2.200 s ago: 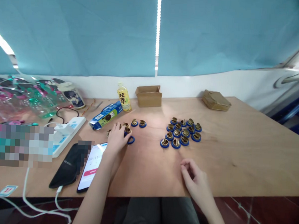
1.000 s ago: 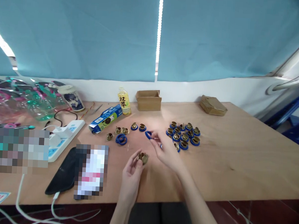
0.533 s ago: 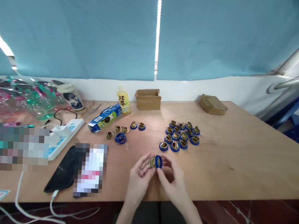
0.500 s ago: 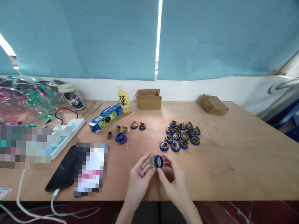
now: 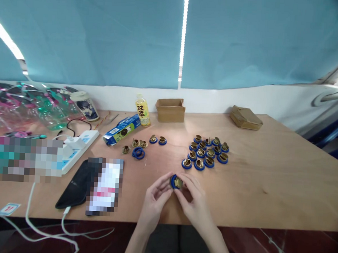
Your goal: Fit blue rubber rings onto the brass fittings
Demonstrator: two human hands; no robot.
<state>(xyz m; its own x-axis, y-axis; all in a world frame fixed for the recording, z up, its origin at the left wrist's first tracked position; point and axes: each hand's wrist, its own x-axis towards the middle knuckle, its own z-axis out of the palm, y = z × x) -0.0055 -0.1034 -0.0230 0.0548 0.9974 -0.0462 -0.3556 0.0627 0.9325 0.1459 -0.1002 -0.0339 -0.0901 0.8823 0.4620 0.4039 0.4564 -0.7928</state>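
Observation:
Just above the table's front edge, a small round brass piece (image 5: 178, 183) with a blue ring (image 5: 172, 182) at its left side is pinched between my two hands. The thumb and fingers of my left hand (image 5: 157, 194) close on the ring side. From the other side, my right hand (image 5: 193, 195) grips the brass side with thumb and fingertips. Whether the ring is fully seated round the brass cannot be told. Beyond my hands, several brass pieces in blue rings (image 5: 201, 153) stand grouped. To the left lie loose blue rings (image 5: 138, 153) and bare brass pieces (image 5: 135, 142).
Two ringed brass pieces (image 5: 162, 140) sit near a blue carton (image 5: 122, 130) and a yellow drink bottle (image 5: 142, 110). An open cardboard box (image 5: 170, 111) and a brown package (image 5: 245, 118) stand at the back. A black phone (image 5: 76, 189) and power strip (image 5: 81, 151) are left.
The blue ring and brass piece have been turned in my fingers. The brass now faces right, with the ring on its left. The view has shifted slightly.

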